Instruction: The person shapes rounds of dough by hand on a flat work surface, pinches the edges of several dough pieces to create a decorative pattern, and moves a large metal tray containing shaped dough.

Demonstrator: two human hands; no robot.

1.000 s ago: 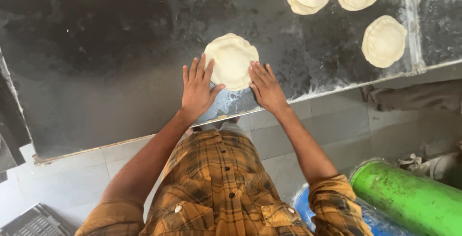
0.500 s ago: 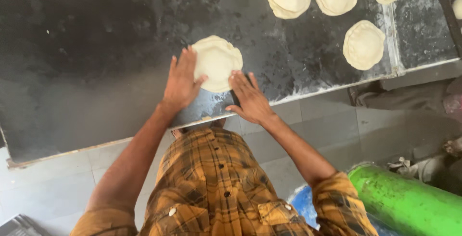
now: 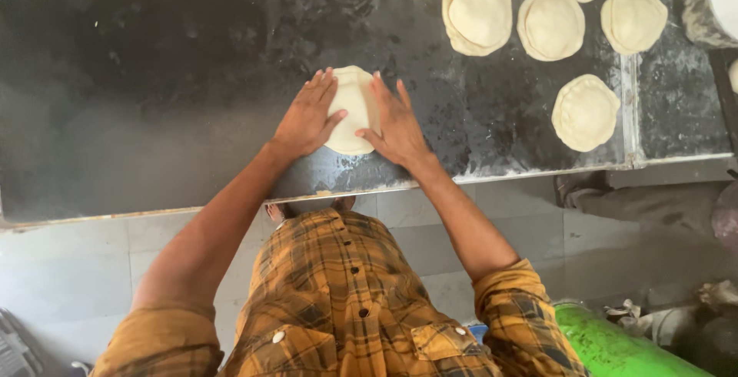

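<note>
A pale round disc of dough point(image 3: 352, 108) lies flat on the dark metal worktop point(image 3: 154, 100), near its front edge. My left hand point(image 3: 307, 116) rests with fingers spread on the dough's left side. My right hand point(image 3: 396, 123) presses flat on its right side, fingers apart. Both hands cover the dough's edges, so only its middle strip shows. Neither hand grips anything.
Several finished dough discs point(image 3: 477, 14) lie on the worktop at the far right, one point(image 3: 584, 112) nearer the front edge. A green cylinder point(image 3: 615, 346) lies on the tiled floor point(image 3: 61, 269) at the lower right. A grey container point(image 3: 711, 4) stands at the far right edge.
Both hands have closed in over the dough disc from its near edge, now covering its left and right sides. The view has shifted, so the dough sits more centrally.
</note>
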